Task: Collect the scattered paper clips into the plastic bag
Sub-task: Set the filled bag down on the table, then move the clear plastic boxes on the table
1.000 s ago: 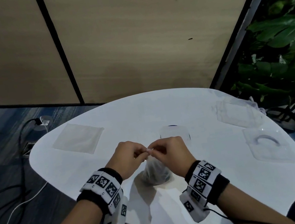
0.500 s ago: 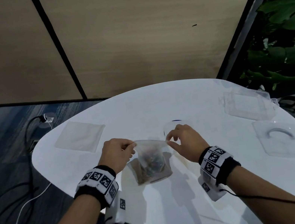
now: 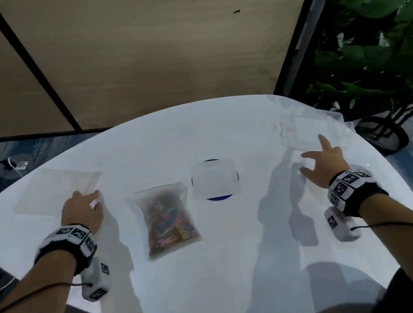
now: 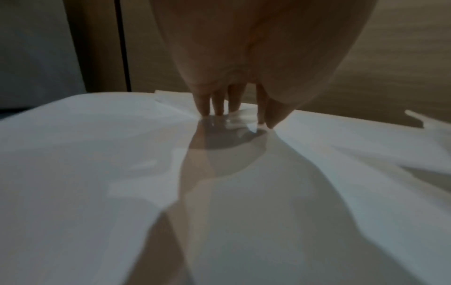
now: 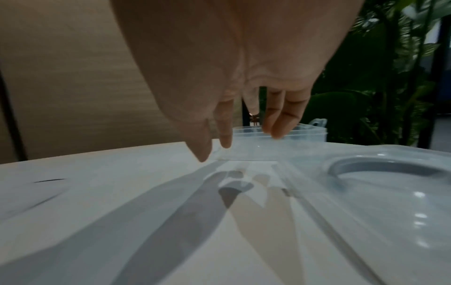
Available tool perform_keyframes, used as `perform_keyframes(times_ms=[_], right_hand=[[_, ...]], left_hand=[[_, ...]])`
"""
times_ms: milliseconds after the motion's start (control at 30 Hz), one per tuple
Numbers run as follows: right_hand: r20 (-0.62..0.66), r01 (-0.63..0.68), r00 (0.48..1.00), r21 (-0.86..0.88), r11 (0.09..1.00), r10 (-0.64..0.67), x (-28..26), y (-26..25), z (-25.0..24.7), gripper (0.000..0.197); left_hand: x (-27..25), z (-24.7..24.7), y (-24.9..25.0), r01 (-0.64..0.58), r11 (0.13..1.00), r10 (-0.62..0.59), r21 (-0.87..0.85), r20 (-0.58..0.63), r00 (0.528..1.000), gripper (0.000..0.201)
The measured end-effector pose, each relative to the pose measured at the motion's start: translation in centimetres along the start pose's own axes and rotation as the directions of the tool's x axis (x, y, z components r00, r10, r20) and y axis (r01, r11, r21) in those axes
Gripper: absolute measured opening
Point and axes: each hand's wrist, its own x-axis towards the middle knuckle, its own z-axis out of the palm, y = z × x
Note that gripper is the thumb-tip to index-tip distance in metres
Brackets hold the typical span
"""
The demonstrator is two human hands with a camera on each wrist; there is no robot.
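Observation:
The clear plastic bag, filled with coloured paper clips, lies flat on the white table between my hands; neither hand touches it. My left hand is to its left, straight fingers set down on the corner of an empty flat clear bag. My right hand hovers far to the right with fingers spread and relaxed, holding nothing, just short of a clear plastic box. No loose clips show on the table.
A small clear lid with a dark blue rim sits right of the bag. The clear box stands at the table's far right edge, with a clear lid with a grey handle beside it. A potted plant stands beyond.
Both hands have let go of the bag's top edge; the bag now lies flat. The left hand moved out left onto the empty bag, the right hand out right toward the box.

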Motion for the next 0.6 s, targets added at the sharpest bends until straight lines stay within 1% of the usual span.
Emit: perform_keyframes(times_ms=[33, 133, 233, 300, 367, 433, 533, 600], right_hand=[[0.009, 0.008, 1.0, 0.003, 1.0, -0.008, 0.6, 0.9, 0.2, 0.049], [0.034, 0.031, 0.999, 0.061, 0.998, -0.033, 2.3, 2.4, 0.7, 0.049], [0.019, 0.093, 0.995, 0.054, 0.994, -0.094, 3.2, 2.7, 0.8, 0.047], [-0.013, 0.155, 0.988, 0.081, 0.985, -0.154, 3.2, 2.1, 0.7, 0.046], [-0.019, 0.227, 0.974, 0.119, 0.967, -0.227, 2.6, 0.9, 0.6, 0.043], [-0.009, 0.306, 0.951, 0.13, 0.943, -0.308, 1.4, -0.4, 0.8, 0.038], [0.018, 0.43, 0.901, 0.104, 0.897, -0.434, -1.1, -2.2, 1.8, 0.034], [0.038, 0.487, 0.87, 0.096, 0.868, -0.492, -3.2, -3.1, 2.7, 0.033]], left_hand=[[0.0, -0.1, 0.1, -0.011, 1.0, 0.011, 0.024, -0.003, 1.0, 0.038], [-0.8, -0.9, 0.6, 0.022, 0.998, -0.02, 0.067, -0.018, 1.0, 0.042], [-2.0, -2.2, 1.4, 0.006, 1.0, -0.005, 0.013, -0.067, 0.998, 0.04], [-2.9, -3.4, 2.6, -0.021, 0.996, 0.009, -0.086, -0.142, 0.99, 0.037], [-4.1, -5.1, 5.1, -0.13, 0.976, 0.083, -0.177, -0.248, 0.965, 0.036], [-5.5, -6.9, 8.4, -0.242, 0.94, 0.152, -0.241, -0.34, 0.928, 0.032], [-8.5, -8.9, 13.5, -0.373, 0.853, 0.203, -0.366, -0.426, 0.881, 0.029], [-10.4, -8.9, 16.2, -0.487, 0.791, 0.294, -0.37, -0.468, 0.833, 0.036]])
